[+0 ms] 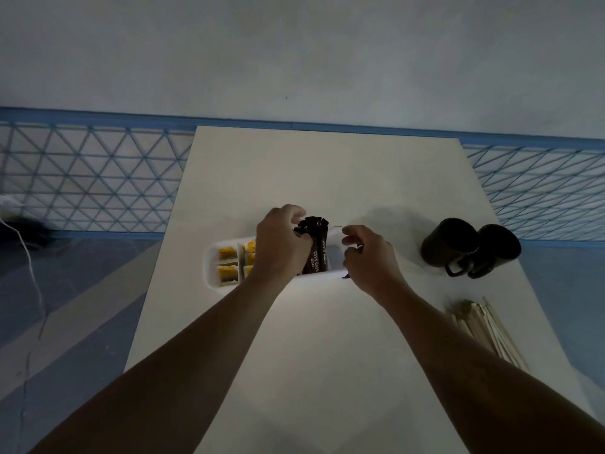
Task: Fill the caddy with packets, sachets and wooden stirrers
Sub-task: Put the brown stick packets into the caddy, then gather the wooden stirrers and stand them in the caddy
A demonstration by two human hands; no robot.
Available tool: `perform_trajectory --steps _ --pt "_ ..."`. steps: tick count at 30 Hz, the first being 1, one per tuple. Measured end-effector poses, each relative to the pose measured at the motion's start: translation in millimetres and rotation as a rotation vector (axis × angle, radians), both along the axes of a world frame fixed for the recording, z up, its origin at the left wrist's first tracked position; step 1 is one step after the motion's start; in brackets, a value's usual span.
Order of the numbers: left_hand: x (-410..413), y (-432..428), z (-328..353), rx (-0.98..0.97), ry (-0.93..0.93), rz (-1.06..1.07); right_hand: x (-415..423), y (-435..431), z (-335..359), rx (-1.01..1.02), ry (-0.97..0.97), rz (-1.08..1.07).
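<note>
In the middle compartment of the white plastic caddy [211, 273], upright: dark brown stick sachets [317, 257], likely light, crinkly, slippery, best pinched mid-bundle; left hand [281, 247] clamped round them, right hand [370, 257] curled beside, hold unclear.

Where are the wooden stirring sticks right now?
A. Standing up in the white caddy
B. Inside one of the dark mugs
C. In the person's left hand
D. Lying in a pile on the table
D: the wooden stirrers lie in a loose pile on the table near its right edge, well apart from the caddy.
</note>
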State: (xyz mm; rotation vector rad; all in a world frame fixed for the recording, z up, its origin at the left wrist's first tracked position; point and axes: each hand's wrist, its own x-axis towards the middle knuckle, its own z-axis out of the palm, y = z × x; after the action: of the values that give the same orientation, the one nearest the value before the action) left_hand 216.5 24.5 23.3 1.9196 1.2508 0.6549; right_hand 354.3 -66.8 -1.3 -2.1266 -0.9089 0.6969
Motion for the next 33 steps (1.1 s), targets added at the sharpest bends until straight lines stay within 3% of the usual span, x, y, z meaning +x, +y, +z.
perform_trajectory --steps 9,21,28,33 --pt "3 -36 -1 -0.065 -0.040 -0.182 -12 -46 -2 0.004 -0.089 -0.118" --pt "49 -117 -37 -0.376 0.219 -0.434 35 -138 -4 -0.123 -0.201 -0.246" --pt "96 -168 -41 -0.532 0.277 -0.437 96 -200 -6 -0.189 -0.169 -0.343" --pt "130 -201 -46 -0.591 0.300 -0.405 135 -231 -17 -0.309 -0.189 -0.291"
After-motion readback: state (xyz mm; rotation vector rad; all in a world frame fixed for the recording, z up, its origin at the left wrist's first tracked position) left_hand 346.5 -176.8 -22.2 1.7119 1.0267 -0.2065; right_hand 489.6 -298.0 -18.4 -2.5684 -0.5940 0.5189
